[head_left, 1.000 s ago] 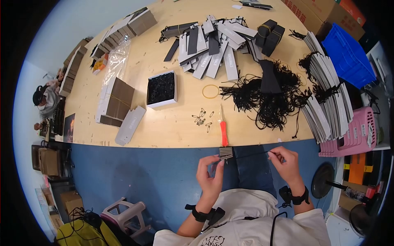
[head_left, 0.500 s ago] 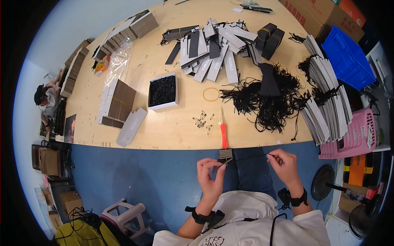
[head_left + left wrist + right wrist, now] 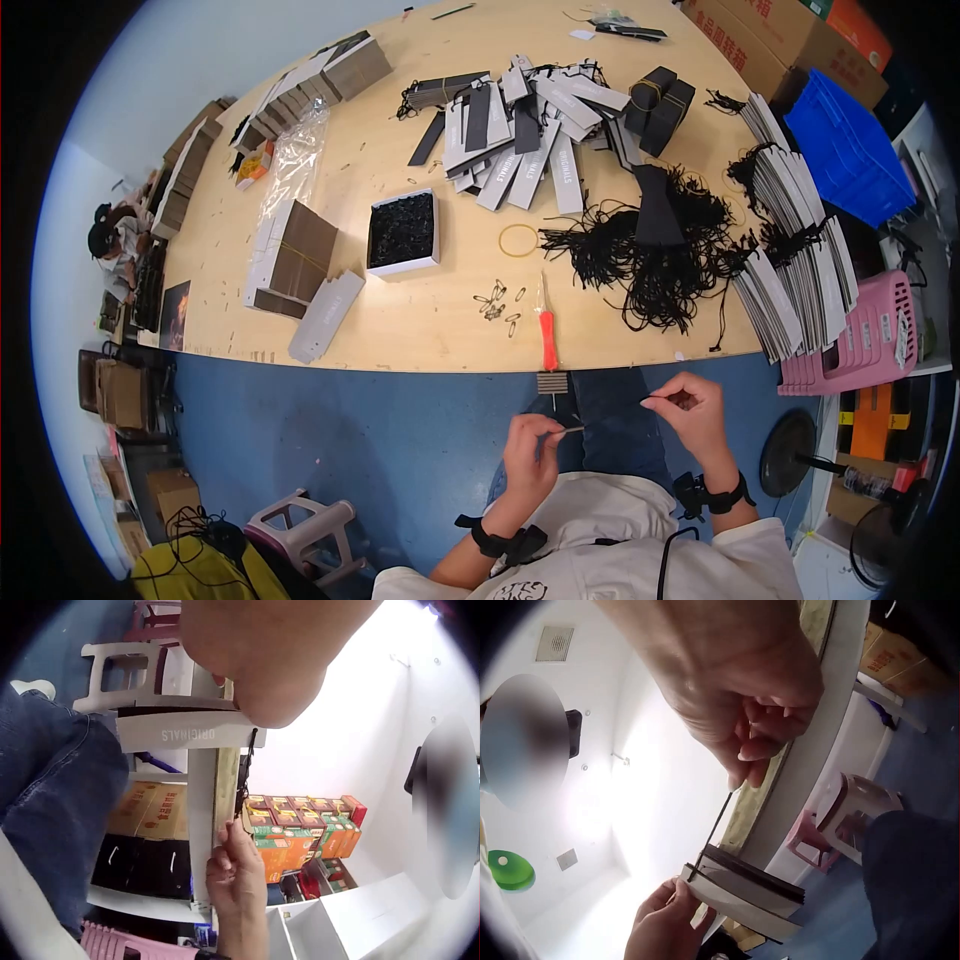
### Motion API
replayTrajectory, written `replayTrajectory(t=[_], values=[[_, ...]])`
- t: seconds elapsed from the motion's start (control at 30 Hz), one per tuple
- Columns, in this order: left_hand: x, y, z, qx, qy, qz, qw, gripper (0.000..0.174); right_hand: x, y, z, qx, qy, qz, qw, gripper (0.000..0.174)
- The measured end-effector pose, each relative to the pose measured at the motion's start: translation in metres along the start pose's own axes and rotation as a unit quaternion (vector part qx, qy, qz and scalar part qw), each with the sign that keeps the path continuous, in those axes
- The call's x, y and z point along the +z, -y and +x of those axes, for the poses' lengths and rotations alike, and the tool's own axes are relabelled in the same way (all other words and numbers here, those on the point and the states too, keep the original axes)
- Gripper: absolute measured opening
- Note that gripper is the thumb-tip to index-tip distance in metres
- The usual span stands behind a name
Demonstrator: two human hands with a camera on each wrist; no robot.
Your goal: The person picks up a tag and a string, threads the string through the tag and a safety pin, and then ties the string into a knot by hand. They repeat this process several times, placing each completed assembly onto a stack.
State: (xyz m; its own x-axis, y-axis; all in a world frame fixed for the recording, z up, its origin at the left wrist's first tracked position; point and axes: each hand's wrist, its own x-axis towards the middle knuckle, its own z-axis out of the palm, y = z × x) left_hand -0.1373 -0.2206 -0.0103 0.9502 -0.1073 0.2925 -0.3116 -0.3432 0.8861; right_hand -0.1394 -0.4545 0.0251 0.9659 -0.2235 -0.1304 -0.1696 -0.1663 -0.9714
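Note:
My left hand [image 3: 530, 462] pinches a grey tag by its end, just in front of the table edge; the lettered face of this tag [image 3: 187, 733] shows in the left wrist view. A black string [image 3: 718, 823] runs from the tag's end to the fingertips of my right hand [image 3: 692, 415], which pinch it. In the right wrist view, more tags [image 3: 754, 881] sit close behind the held one. From above, a small stack of tags [image 3: 552, 383] shows edge-on at the table edge, below a red-handled awl [image 3: 548, 340].
On the table [image 3: 420, 335] are scattered safety pins [image 3: 495, 300], a white box of black pieces [image 3: 403, 232], a heap of black strings [image 3: 665, 290], piled tags [image 3: 535, 150] and a rubber band [image 3: 518, 240]. A pink basket [image 3: 860, 335] and a blue crate [image 3: 850, 150] stand at the right.
My left hand has moved down, away from the table edge, with the tag turned nearly edge-on to the head view. My right hand has dropped slightly, still pinching the string.

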Motion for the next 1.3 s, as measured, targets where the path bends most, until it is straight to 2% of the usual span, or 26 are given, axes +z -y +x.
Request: replayTrajectory(t=[0.07, 0.17, 0.23, 0.33, 0.4, 0.5, 0.53, 0.6, 0.63, 0.73, 0.8, 0.93, 1.07, 1.13, 1.3], values=[[0.002, 0.003, -0.005, -0.016, 0.017, -0.018, 1.0, 0.008, 0.007, 0.007, -0.001, -0.007, 0.01, 0.026, 1.0, 0.009], [0.008, 0.006, -0.008, -0.028, 0.007, -0.059, 0.998, 0.007, 0.019, 0.015, -0.001, -0.054, 0.092, -0.037, 0.994, 0.011], [0.009, 0.007, -0.008, -0.076, 0.003, -0.14, 0.987, 0.006, 0.03, 0.025, 0.001, -0.066, 0.113, -0.051, 0.99, 0.01], [0.006, 0.007, -0.007, -0.057, 0.005, -0.094, 0.994, 0.009, 0.046, 0.032, 0.005, -0.114, 0.133, -0.087, 0.981, 0.007], [0.002, 0.0, -0.004, -0.031, 0.009, -0.058, 0.998, 0.012, 0.051, 0.03, 0.007, -0.214, 0.149, -0.109, 0.959, 0.01], [-0.001, -0.002, -0.004, 0.023, 0.024, -0.002, 0.999, 0.018, 0.053, 0.039, 0.007, -0.19, 0.189, -0.108, 0.957, 0.01], [-0.001, -0.002, -0.005, 0.052, 0.034, 0.02, 0.998, 0.021, 0.053, 0.041, 0.006, -0.189, 0.19, -0.108, 0.957, 0.01], [-0.002, -0.005, -0.003, 0.077, 0.04, 0.023, 0.996, 0.021, 0.055, 0.042, 0.004, -0.133, 0.196, -0.111, 0.965, 0.008], [-0.002, -0.007, -0.001, 0.103, 0.047, 0.025, 0.993, 0.021, 0.055, 0.041, 0.004, -0.133, 0.196, -0.111, 0.965, 0.008], [0.0, -0.006, -0.005, 0.107, 0.046, 0.032, 0.993, 0.023, 0.056, 0.033, 0.004, -0.142, 0.172, -0.106, 0.969, 0.01], [0.001, -0.01, -0.005, 0.113, 0.044, 0.039, 0.992, 0.023, 0.057, 0.028, 0.004, -0.218, 0.146, -0.109, 0.959, 0.015], [0.003, -0.017, -0.007, 0.11, 0.033, 0.03, 0.993, 0.024, 0.057, 0.013, -0.002, -0.224, 0.154, -0.095, 0.958, 0.016], [0.003, -0.014, -0.008, 0.114, 0.048, -0.007, 0.992, 0.024, 0.058, 0.009, -0.008, -0.183, 0.133, -0.011, 0.974, 0.018], [0.004, -0.012, -0.007, 0.174, 0.055, -0.042, 0.982, 0.024, 0.057, 0.009, -0.009, -0.176, 0.122, 0.017, 0.977, 0.019], [0.001, -0.016, -0.004, 0.173, 0.108, -0.056, 0.977, 0.026, 0.051, 0.008, -0.011, -0.264, 0.087, -0.05, 0.959, 0.019]])
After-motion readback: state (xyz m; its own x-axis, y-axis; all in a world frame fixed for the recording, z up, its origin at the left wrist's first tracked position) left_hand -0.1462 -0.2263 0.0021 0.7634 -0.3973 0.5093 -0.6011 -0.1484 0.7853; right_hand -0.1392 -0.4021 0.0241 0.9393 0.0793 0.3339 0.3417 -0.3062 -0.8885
